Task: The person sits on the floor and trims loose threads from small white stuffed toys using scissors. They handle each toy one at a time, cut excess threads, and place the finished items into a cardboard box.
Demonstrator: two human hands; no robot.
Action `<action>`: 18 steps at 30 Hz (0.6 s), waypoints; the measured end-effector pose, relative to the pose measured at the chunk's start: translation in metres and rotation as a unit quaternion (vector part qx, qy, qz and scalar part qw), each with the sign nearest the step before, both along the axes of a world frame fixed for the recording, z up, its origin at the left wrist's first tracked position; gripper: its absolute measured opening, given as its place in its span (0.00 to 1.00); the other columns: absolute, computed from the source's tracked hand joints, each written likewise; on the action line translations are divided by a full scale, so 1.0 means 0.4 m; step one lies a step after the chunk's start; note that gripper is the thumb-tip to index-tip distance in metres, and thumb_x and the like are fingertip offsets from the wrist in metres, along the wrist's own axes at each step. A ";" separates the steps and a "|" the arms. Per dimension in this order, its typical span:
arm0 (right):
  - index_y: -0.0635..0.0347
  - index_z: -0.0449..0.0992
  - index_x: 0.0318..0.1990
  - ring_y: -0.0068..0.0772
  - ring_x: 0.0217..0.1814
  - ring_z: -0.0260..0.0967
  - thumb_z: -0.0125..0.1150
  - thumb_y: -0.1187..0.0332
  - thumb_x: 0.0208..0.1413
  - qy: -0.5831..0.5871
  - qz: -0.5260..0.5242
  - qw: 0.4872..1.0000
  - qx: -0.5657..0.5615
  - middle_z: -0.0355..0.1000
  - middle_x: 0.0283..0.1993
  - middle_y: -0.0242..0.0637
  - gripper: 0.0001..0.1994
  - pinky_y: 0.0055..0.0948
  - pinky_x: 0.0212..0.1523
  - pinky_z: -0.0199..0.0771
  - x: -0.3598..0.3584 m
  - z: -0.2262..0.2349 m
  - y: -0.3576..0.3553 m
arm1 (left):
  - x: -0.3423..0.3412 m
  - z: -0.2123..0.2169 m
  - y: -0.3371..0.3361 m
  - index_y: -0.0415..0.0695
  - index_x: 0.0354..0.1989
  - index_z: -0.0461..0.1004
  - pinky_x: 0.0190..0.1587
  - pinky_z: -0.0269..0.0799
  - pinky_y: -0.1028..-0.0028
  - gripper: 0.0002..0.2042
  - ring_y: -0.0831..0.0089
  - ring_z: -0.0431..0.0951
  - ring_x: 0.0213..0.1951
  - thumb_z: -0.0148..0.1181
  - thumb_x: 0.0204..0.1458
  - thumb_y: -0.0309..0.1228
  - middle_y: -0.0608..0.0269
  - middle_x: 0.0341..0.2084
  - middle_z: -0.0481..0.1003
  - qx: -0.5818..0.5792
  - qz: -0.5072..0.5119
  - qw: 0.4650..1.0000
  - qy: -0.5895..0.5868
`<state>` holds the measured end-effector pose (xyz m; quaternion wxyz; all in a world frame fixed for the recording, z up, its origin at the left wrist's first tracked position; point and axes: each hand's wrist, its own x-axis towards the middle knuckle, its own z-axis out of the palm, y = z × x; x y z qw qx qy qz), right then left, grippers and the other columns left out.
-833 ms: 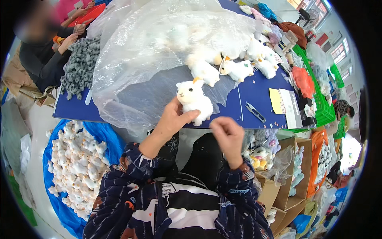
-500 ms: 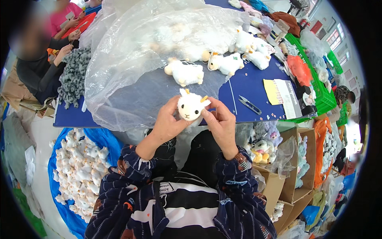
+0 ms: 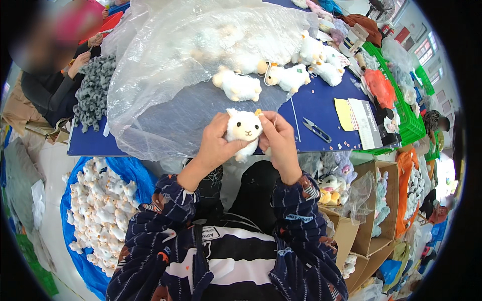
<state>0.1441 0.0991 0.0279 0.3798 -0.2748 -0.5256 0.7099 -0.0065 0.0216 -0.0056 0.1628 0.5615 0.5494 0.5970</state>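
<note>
A small white plush sheep point(image 3: 245, 127) with black eyes and a yellow horn is held up at the table's front edge, its face toward me. My left hand point(image 3: 217, 144) grips its body from the left, thumb across the front below the chin. With fingers closed near the horn and the side of the head, my right hand point(image 3: 279, 143) pinches the toy on its right. Past my hands, another white plush sheep point(image 3: 237, 85) lies on the clear plastic sheet, and a tagged plush sheep point(image 3: 287, 77) is to its right.
Thread snips point(image 3: 317, 130) lie on the blue table point(image 3: 296, 143) beside a yellow paper point(image 3: 344, 114). A blue bag point(image 3: 143, 176) full of white plush pieces stands at lower left. Cardboard boxes point(image 3: 384, 200) hold toys at right. At upper left, a person works by grey plush point(image 3: 93, 90).
The plush sheep has been tipped upright, so its body now shows below the head. My right hand has shifted up toward the horn.
</note>
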 end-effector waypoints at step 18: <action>0.61 0.78 0.43 0.16 0.25 0.62 0.69 0.72 0.47 -0.231 0.282 0.907 0.212 0.72 0.31 0.29 0.13 0.17 0.25 0.63 0.093 0.070 -0.086 | -0.035 0.018 0.022 0.34 0.42 0.75 0.35 0.74 0.76 0.19 0.78 0.77 0.34 0.67 0.50 0.38 0.60 0.34 0.78 -0.122 -0.046 0.937 -0.323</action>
